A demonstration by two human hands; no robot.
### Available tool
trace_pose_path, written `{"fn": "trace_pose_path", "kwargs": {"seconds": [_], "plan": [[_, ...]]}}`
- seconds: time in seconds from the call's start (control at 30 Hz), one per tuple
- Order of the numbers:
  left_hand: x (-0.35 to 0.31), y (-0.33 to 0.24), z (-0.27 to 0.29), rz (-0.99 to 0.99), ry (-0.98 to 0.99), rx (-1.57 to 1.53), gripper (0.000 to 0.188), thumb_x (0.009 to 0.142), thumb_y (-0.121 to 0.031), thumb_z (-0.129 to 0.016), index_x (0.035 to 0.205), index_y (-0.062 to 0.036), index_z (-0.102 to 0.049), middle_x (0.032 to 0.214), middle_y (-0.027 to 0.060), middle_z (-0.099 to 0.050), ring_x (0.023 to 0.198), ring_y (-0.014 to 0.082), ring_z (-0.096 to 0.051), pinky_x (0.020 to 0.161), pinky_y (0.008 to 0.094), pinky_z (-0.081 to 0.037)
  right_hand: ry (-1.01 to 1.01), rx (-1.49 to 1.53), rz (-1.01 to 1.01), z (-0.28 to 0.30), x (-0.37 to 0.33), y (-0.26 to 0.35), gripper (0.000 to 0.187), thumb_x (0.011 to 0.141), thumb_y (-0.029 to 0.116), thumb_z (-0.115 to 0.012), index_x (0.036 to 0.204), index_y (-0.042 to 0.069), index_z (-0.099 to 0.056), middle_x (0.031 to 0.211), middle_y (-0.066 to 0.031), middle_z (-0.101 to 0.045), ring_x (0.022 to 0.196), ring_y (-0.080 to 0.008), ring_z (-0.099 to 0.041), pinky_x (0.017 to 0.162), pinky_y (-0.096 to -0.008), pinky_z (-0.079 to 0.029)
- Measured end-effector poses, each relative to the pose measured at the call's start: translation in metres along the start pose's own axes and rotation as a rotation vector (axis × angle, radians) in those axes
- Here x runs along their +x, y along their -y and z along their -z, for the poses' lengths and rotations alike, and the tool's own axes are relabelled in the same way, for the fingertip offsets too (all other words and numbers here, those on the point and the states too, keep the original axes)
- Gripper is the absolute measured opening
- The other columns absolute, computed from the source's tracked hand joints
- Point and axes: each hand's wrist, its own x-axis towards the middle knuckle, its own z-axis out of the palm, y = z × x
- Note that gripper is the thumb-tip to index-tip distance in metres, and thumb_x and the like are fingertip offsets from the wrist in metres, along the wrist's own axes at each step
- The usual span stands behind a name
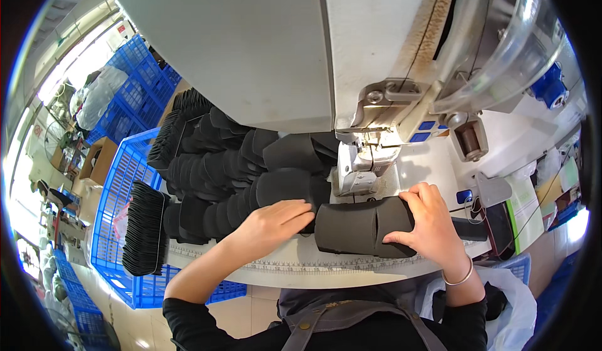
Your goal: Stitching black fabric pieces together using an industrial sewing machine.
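A black curved fabric-like piece [347,228] with a slit or seam across it lies on the sewing machine's bed, just in front of the presser foot [357,183]. My right hand [433,224] grips its right end, thumb on the near side and fingers over the far corner. Further left, my left hand [273,224] lies with fingers stretched over the near edge of the heaped pieces, holding nothing that shows. Overlapping rows of similar black pieces [285,186] cover the bed on that side. The needle tip is too small to make out.
The machine's grey head [226,43] overhangs the rows. A blue basket [113,225] stands left of the bed, with a stack of black pieces [143,228] at its side. A ruler strip [301,267] follows the near edge. A white plastic bag [517,307] hangs lower right.
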Motion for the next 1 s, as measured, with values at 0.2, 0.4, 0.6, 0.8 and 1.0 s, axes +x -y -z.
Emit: {"fn": "trace_pose_path", "kwargs": {"seconds": [0.2, 0.4, 0.6, 0.8, 1.0], "plan": [[-0.014, 0.018, -0.028, -0.090, -0.010, -0.100, 0.030, 0.074, -0.001, -0.062, 0.103, 0.0003, -0.060, 0.105, 0.0149, -0.061, 0.100, 0.0294, -0.062, 0.083, 0.0334, -0.054, -0.021, -0.024, 0.014, 0.002, -0.003, 0.000, 0.067, 0.051, 0.036, -0.085, 0.101, 0.000, -0.059, 0.100, -0.0103, -0.049, 0.095, -0.0288, -0.048, 0.081, -0.0390, -0.043], [0.022, -0.002, -0.002, 0.375, 0.045, -0.548, 0.061, 0.073, -0.026, -0.076, 0.121, 0.0008, -0.049, 0.117, 0.0174, -0.053, 0.103, 0.0323, -0.057, 0.088, 0.0366, -0.048, 0.001, -0.010, 0.034, 0.001, 0.002, -0.002, 0.066, 0.051, 0.036, -0.085, 0.099, 0.000, -0.056, 0.098, -0.0099, -0.048, 0.094, -0.0290, -0.047, 0.080, -0.0387, -0.042], [0.064, -0.024, -0.028, -0.067, 0.258, 0.004, 0.095, 0.067, -0.058, -0.070, 0.134, 0.0018, -0.040, 0.125, 0.0162, -0.050, 0.119, 0.0304, -0.047, 0.100, 0.0430, -0.036, 0.055, 0.016, 0.035, -0.001, 0.009, -0.009, 0.072, 0.047, 0.036, -0.087, 0.100, 0.001, -0.053, 0.096, -0.0114, -0.048, 0.094, -0.0318, -0.045, 0.084, -0.0386, -0.040], [0.064, -0.029, -0.034, -0.022, 0.241, -0.102, 0.094, 0.066, -0.057, -0.071, 0.133, 0.0011, -0.042, 0.125, 0.0169, -0.050, 0.116, 0.0317, -0.048, 0.100, 0.0459, -0.035, 0.022, 0.001, 0.045, 0.005, 0.002, -0.001, 0.066, 0.056, 0.034, -0.085, 0.103, 0.002, -0.053, 0.106, -0.0102, -0.048, 0.101, -0.0294, -0.046, 0.084, -0.0402, -0.039], [0.055, -0.042, 0.001, 0.037, 0.010, -0.110, 0.084, 0.063, -0.047, -0.080, 0.125, 0.0009, -0.048, 0.122, 0.0194, -0.051, 0.111, 0.0348, -0.052, 0.096, 0.0478, -0.041, -0.470, -0.146, 0.230, 0.013, -0.017, 0.009, 0.059, 0.072, 0.028, -0.077, 0.117, -0.001, -0.051, 0.115, -0.0158, -0.054, 0.101, -0.0332, -0.054, 0.087, -0.0405, -0.041]]}}
